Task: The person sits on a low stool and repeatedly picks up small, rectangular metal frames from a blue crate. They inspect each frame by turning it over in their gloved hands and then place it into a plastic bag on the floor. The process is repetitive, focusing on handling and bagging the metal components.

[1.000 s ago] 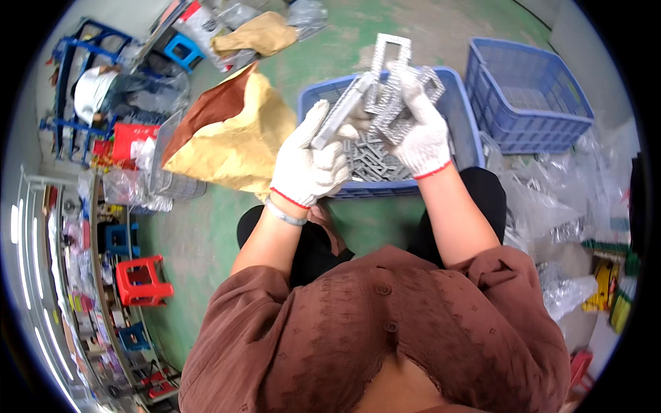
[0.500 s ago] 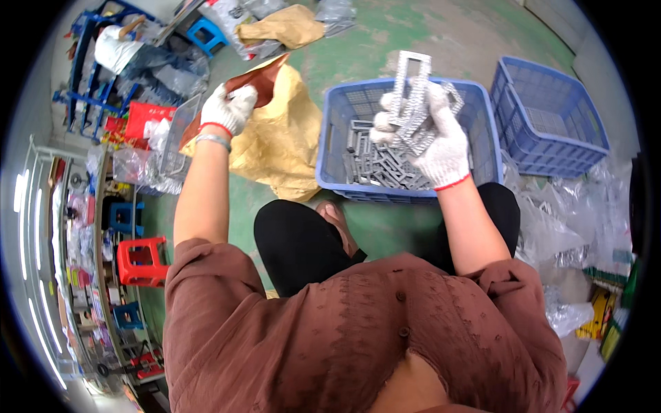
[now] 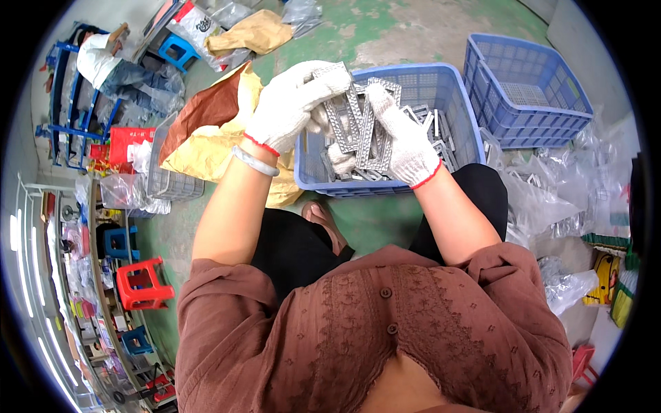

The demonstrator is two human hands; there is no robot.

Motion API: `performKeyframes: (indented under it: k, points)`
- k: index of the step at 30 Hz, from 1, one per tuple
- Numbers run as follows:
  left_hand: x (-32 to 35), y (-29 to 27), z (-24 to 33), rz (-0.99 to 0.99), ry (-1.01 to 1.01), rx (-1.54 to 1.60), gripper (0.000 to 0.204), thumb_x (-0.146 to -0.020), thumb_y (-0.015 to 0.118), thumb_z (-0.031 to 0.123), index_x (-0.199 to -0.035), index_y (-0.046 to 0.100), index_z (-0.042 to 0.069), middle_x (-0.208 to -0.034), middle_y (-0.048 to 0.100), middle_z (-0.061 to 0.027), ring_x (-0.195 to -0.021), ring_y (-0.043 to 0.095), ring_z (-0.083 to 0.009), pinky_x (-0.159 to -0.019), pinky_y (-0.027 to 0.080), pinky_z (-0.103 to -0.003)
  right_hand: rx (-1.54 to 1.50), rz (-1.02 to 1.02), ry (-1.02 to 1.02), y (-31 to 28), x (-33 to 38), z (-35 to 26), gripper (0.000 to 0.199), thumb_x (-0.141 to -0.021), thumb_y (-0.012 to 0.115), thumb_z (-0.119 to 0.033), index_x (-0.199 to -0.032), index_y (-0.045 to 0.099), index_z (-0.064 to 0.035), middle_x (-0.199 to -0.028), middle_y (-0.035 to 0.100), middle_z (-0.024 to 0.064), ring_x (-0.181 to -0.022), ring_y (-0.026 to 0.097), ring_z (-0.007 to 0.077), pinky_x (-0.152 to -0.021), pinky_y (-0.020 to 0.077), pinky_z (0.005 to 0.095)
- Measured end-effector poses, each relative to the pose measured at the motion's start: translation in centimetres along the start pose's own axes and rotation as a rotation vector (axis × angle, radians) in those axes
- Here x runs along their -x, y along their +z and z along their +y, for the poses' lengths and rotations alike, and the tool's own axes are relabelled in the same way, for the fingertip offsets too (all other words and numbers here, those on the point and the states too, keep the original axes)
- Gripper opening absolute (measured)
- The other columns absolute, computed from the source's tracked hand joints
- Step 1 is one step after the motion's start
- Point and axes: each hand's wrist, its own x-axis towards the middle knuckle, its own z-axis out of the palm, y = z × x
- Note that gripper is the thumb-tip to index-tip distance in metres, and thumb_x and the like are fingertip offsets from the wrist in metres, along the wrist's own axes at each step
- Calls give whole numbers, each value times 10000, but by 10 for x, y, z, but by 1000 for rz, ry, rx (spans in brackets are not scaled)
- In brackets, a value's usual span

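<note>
My left hand [image 3: 296, 100], in a white knitted glove with a red cuff, pinches a grey rectangular metal frame [image 3: 353, 110] with a textured surface and an open slot. Gloved the same way, my right hand [image 3: 410, 144] grips several similar frames [image 3: 367, 141] tilted upright beside it. Both hands meet over a blue plastic crate [image 3: 441, 69]. Inside the crate lie many loose grey metal frames [image 3: 441, 131], partly hidden by my hands. An open yellow paper sack [image 3: 251, 89] with a brown lining stands left of the crate, behind my left wrist.
Another blue crate [image 3: 527, 127] stands to the right, with clear plastic bags [image 3: 544, 199] in front of it. A red stool [image 3: 143, 283] and loaded shelving [image 3: 89, 275] are at the left. Far left, a person [image 3: 103, 65] bends near a blue rack.
My left hand has let go of the paper sack's edge and moved right to the metal frames. My right hand has lowered and shifted left with its frames. The sack's mouth has sagged.
</note>
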Motion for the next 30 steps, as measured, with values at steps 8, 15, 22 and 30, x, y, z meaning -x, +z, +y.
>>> performKeyframes:
  k: [8, 15, 22, 30]
  points:
    - [-2, -17, -38, -73, 237, 776, 346, -966, 614, 141, -1273, 546, -3, -959, 648, -79, -702, 652, -146, -589, 534, -254, -304, -9, -98, -14, -3, -10, 447, -1016, 449, -491, -1264, 534, -129, -1115, 647, 241, -949, 650, 461, -690, 558, 590]
    - [8, -21, -51, -76, 367, 813, 387, -953, 622, 120, -1302, 514, -7, -1062, 639, -140, -865, 674, -251, -683, 578, -363, -245, -117, -100, -8, 1, -17, 400, -1014, 486, -448, -1256, 547, -135, -1099, 662, 264, -938, 668, 426, -712, 560, 580]
    - [25, -15, -60, -36, 405, 666, 474, -941, 672, 200, -1349, 498, 32, -1232, 611, -159, -955, 632, -231, -773, 517, -341, -193, -32, -197, -1, 7, -18, 336, -1024, 504, -366, -1248, 580, -129, -1047, 700, 187, -920, 682, 389, -709, 567, 535]
    - [19, -6, -47, 4, 379, 604, 373, -984, 597, 166, -1315, 501, 25, -1208, 607, -109, -1033, 639, -244, -856, 562, -406, -366, -76, -166, -17, 2, -18, 299, -1019, 515, -341, -1218, 545, -120, -977, 679, 176, -850, 679, 396, -700, 578, 568]
